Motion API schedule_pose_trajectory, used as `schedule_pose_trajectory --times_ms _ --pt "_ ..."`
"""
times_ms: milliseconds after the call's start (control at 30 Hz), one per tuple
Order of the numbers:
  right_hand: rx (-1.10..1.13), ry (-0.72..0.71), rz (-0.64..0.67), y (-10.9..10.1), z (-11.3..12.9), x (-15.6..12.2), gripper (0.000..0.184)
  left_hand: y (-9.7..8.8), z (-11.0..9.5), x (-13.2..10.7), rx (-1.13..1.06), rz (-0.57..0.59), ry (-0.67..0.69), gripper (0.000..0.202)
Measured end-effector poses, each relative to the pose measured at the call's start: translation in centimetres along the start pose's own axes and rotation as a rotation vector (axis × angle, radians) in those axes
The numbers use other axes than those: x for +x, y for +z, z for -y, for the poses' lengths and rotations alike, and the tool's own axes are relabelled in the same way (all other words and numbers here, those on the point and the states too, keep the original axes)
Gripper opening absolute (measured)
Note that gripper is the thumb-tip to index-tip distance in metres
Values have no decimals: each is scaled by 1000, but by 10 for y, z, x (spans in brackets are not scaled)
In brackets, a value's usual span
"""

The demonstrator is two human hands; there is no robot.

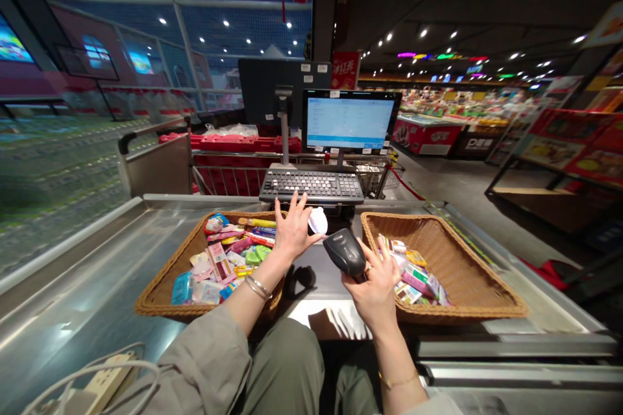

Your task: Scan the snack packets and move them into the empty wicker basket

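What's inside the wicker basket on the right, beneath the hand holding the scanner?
The wicker basket holds a heap of small colourful packets at its near left, with woven base showing beyond. The right hand and barcode scanner cover whatever lies directly beneath them, so that cannot be seen.

A black handheld barcode scanner [344, 251] sits gripped in the right hand [374, 288], its nose tilted up and toward a small, rounded white packet [318, 220] with a faint lilac tint. The packet is pinched at the thumb side of the left hand [292, 231], just beside the scanner.
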State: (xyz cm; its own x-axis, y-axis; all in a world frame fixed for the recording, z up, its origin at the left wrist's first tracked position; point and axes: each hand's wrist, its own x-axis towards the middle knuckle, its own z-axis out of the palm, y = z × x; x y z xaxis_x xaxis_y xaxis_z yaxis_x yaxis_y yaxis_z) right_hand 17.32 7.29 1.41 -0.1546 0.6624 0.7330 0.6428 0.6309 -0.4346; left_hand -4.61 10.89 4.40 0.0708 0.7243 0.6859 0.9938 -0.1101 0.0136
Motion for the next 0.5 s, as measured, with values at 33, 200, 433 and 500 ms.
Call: schedule_pose_trajectory --times_ms 33,200,433,500 --pt "1 0 6 0 -1 0 22 0 0 0 3 2 -3 59" --pt "7 -3 25 -1 -2 -1 25 1 2 2 1 -7 -22 62" --pt "8 -17 49 -2 -1 0 24 0 3 2 -7 -13 -31 62" --pt "-1 -18 33 -2 -2 0 25 0 3 2 -6 -8 -35 62"
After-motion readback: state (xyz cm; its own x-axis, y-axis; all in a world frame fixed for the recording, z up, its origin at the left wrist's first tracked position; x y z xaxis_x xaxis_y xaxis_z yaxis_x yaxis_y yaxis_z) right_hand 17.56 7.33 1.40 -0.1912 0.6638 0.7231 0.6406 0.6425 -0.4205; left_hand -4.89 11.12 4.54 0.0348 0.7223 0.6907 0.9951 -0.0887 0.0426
